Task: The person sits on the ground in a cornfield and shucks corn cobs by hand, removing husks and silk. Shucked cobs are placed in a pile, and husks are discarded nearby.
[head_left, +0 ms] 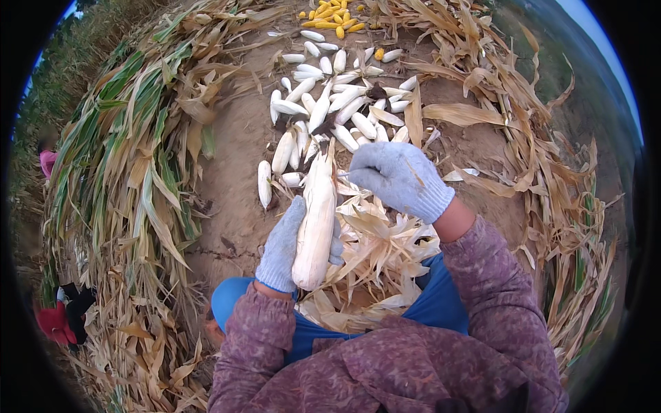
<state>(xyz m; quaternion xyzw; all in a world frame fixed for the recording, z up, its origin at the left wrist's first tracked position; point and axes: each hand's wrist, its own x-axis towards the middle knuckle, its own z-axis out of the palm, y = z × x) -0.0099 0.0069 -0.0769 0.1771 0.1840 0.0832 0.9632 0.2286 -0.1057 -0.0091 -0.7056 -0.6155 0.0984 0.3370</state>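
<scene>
My left hand (281, 246), in a pale grey knit glove, is wrapped round an ear of corn (317, 224) still in its pale husk. The ear stands nearly upright in the picture, its narrow tip pointing away from me. My right hand (399, 177), gloved the same way, is closed just right of the ear's upper part. From its fingers a thin grey spike (342, 174) sticks out toward the husk near the tip. The rest of the spike is hidden in the glove. Loose husks (375, 241) are heaped between my knees, below my hands.
Beyond my hands, a spread of husked white corn ears (348, 96) lies on bare soil (234, 186). Yellow ears (334, 15) are piled farther off. Dry stalks and leaves bank up on the left (138, 186) and right (544, 179). Red and black cloth (62, 318) lies far left.
</scene>
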